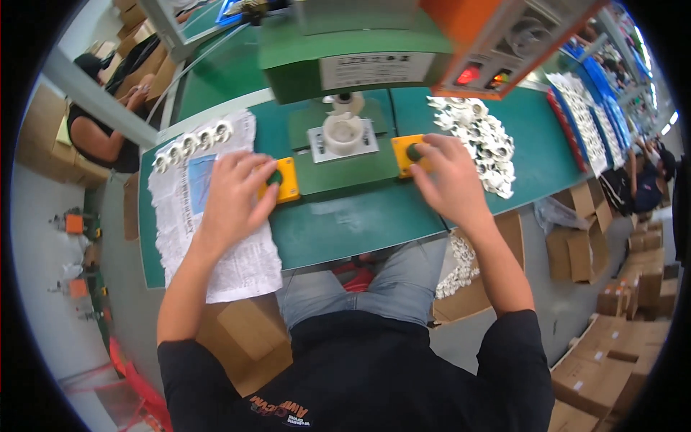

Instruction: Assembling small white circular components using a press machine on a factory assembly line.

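Both my hands rest at yellow button boxes on either side of a green press (353,68). My left hand (234,191) lies with its fingers spread against the left button box (289,181), fingertips at its round dark green button (275,177). On the other side my right hand (455,180), fingers apart, touches the right button box (401,160) and its green button (414,152). Neither hand grips anything. Between them a white round, cup-like part (342,134) sits upright on the metal plate (366,138) of the press, beneath its head.
Several white parts stand in a row (194,145) on newspaper (248,277) at left. A heap of white parts (479,140) lies at right. An orange control box (497,43) overhangs the table (345,230). A carton (497,288) with white pieces stands below. Another person (108,119) sits far left.
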Action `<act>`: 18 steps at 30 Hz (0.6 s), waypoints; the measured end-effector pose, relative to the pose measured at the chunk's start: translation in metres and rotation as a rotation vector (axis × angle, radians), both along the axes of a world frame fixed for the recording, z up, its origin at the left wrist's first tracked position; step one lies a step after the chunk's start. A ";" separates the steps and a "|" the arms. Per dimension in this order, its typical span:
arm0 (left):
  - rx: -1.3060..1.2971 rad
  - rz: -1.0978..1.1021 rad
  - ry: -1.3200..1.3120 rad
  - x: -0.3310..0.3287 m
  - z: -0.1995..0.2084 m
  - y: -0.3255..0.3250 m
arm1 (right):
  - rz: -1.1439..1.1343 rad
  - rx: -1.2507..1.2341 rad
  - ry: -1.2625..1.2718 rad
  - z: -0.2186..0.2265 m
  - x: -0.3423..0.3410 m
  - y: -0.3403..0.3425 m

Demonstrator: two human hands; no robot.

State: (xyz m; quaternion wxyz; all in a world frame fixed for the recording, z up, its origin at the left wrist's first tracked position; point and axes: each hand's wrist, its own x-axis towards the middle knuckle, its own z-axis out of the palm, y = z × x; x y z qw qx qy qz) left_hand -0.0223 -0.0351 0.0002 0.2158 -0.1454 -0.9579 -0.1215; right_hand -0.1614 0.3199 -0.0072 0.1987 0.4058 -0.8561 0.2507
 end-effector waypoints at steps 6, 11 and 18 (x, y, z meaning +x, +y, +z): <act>-0.009 0.046 0.030 0.020 -0.010 0.016 | 0.015 0.036 0.010 -0.014 0.008 0.002; -0.018 0.059 0.010 0.017 -0.003 0.023 | 0.016 0.084 0.025 -0.012 0.006 0.000; 0.058 0.064 -0.092 0.020 0.006 0.019 | -0.073 -0.111 -0.130 0.001 -0.033 0.010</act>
